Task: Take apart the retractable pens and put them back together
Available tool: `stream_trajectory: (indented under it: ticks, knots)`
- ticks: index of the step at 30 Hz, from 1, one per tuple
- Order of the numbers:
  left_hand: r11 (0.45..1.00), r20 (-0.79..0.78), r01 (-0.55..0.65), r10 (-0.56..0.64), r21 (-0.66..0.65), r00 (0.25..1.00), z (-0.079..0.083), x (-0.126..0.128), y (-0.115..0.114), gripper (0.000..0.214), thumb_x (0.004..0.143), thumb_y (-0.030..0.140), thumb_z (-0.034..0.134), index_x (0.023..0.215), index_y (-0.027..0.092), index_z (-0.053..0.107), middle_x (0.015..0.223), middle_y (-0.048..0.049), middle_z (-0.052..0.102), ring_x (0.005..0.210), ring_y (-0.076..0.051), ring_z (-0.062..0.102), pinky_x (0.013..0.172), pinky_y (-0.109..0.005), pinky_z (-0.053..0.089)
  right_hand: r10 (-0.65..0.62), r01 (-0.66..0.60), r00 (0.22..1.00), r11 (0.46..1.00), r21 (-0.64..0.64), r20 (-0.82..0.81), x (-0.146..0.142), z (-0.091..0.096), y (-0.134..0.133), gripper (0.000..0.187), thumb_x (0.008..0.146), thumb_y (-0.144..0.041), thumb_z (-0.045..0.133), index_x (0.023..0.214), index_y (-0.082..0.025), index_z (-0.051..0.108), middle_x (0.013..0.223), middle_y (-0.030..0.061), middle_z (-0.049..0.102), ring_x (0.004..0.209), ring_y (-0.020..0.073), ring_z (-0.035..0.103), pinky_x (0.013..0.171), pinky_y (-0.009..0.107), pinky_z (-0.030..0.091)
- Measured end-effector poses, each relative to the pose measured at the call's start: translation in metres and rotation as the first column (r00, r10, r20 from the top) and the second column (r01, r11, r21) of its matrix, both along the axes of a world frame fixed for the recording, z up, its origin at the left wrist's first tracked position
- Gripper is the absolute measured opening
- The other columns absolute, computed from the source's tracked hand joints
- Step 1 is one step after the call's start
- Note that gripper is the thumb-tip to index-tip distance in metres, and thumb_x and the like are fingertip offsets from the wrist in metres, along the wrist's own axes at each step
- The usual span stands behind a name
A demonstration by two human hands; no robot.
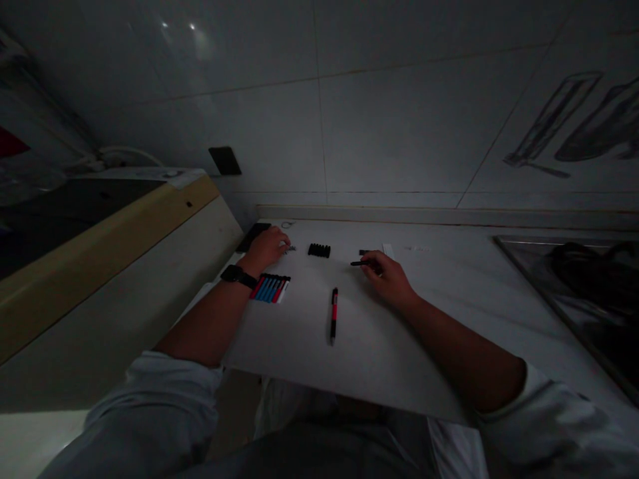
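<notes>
My left hand [268, 247], with a black watch on the wrist, rests curled on the white table [399, 346] and pinches some tiny parts [290, 249] that I cannot make out. My right hand [388, 276] is closed on a thin black pen part [360, 263] and holds it just above the tabletop. A row of several blue, red and white pen barrels [270, 289] lies beside my left wrist. One assembled red and black pen [334, 314] lies alone between my arms.
A small black block of pieces [319, 250] sits at the far middle, and another dark piece [365, 252] lies past my right hand. A dark phone [253, 236] lies at the far left corner. A cabinet [100, 266] stands left; a sink [584, 293] sits right.
</notes>
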State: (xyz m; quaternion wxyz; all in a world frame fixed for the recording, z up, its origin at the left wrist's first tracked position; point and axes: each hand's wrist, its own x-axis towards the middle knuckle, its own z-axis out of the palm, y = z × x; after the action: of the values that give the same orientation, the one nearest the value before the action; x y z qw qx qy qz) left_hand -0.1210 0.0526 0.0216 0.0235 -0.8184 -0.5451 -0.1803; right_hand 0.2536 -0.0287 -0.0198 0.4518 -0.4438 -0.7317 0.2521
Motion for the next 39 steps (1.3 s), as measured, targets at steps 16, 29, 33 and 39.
stream_trajectory:
  ticks: [16, 29, 33, 39]
  knots:
    - [0.997, -0.399, -0.078, 0.066, -0.015, 0.915, -0.009, 0.009, -0.012, 0.029, 0.102, 0.024, 0.05, 0.11, 0.022, 0.078, 0.116, -0.0126, 0.067, 0.103, -0.027, 0.062, 0.082, -0.038, 0.043, 0.051, -0.051, 0.995, 0.999, -0.013, 0.081, -0.003, 0.002, -0.002, 0.018, 0.092, -0.03, 0.06, 0.107, -0.022, 0.067, 0.091, 0.005, 0.07, 0.073, 0.0171, 0.062, 0.071, 0.033, 0.05]
    - [0.974, -0.144, 0.225, -0.218, 0.034, 0.965, 0.038, 0.054, -0.037, 0.024, 0.096, 0.029, 0.068, 0.119, 0.024, 0.072, 0.119, -0.0079, 0.066, 0.11, -0.025, 0.061, 0.096, -0.039, 0.049, 0.058, -0.082, 0.987, 0.984, -0.158, -0.151, -0.002, -0.008, 0.008, 0.027, 0.09, -0.037, 0.062, 0.11, -0.023, 0.071, 0.092, 0.005, 0.071, 0.074, 0.0173, 0.063, 0.071, 0.033, 0.052]
    - [0.88, -0.098, 0.475, -0.472, 0.003, 0.876, 0.051, 0.105, -0.056, 0.031, 0.093, 0.028, 0.073, 0.123, 0.025, 0.069, 0.12, -0.0077, 0.066, 0.112, -0.025, 0.061, 0.097, -0.039, 0.048, 0.089, -0.156, 0.956, 0.961, -0.228, -0.278, -0.004, -0.011, 0.011, 0.029, 0.086, -0.039, 0.065, 0.11, -0.023, 0.069, 0.094, 0.0035, 0.069, 0.074, 0.016, 0.063, 0.07, 0.033, 0.053]
    - [0.82, -0.106, 0.571, -0.565, 0.036, 0.818, 0.044, 0.14, -0.061, 0.04, 0.091, 0.032, 0.076, 0.129, 0.026, 0.066, 0.125, -0.0081, 0.065, 0.113, -0.025, 0.061, 0.095, -0.039, 0.049, 0.137, -0.266, 0.897, 0.926, -0.266, -0.419, -0.005, -0.008, 0.013, 0.035, 0.079, -0.034, 0.07, 0.112, -0.024, 0.061, 0.088, -0.0004, 0.066, 0.074, 0.0152, 0.063, 0.067, 0.03, 0.051]
